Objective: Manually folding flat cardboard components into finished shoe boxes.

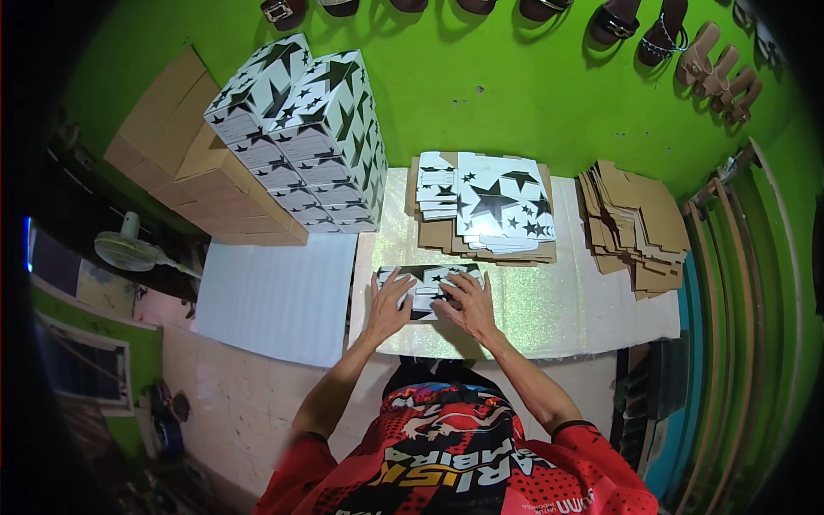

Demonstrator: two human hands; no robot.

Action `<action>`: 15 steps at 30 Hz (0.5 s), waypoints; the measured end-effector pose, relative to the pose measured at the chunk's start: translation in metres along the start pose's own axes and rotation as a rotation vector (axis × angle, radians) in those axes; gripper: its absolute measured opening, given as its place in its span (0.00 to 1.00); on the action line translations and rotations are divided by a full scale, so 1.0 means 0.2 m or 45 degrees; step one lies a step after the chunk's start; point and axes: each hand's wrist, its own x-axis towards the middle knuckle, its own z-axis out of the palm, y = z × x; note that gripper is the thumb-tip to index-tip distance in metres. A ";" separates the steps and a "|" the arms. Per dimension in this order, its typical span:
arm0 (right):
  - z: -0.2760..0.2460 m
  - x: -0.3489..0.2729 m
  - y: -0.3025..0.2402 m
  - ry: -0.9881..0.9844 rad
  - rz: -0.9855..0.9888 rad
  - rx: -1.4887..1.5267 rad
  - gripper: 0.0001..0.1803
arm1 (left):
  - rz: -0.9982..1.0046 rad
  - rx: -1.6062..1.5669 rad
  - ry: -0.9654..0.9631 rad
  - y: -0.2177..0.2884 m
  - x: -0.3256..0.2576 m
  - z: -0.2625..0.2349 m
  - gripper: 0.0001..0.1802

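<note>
A small white cardboard box (pixel 425 292) printed with black stars lies on the table in front of me. My left hand (pixel 391 302) grips its left end, fingers reaching over the top. At the other end, my right hand (pixel 468 304) has its fingers bent onto the top and right side. The palms hide both ends of the box. Just beyond it lies a pile of flat, star-printed cardboard sheets (pixel 502 202), resting on brown cardboard.
Stacked star-printed boxes (pixel 322 142) stand at the back left, beside a large open brown carton (pixel 240 202). Flat brown cardboard pieces (pixel 639 219) are piled at the right. Sandals (pixel 614 26) hang along the green wall. A fan (pixel 129 249) stands left of the table.
</note>
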 end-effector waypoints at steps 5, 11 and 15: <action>0.07 0.08 -0.02 0.099 0.190 0.073 0.23 | -0.104 -0.129 -0.054 0.00 0.07 0.00 0.19; 0.07 0.12 -0.06 0.030 0.299 0.005 0.25 | -0.173 -0.176 -0.066 -0.06 0.09 0.03 0.23; 0.07 0.08 -0.02 0.061 0.108 -0.323 0.30 | 0.086 0.048 -0.049 -0.01 0.06 0.01 0.27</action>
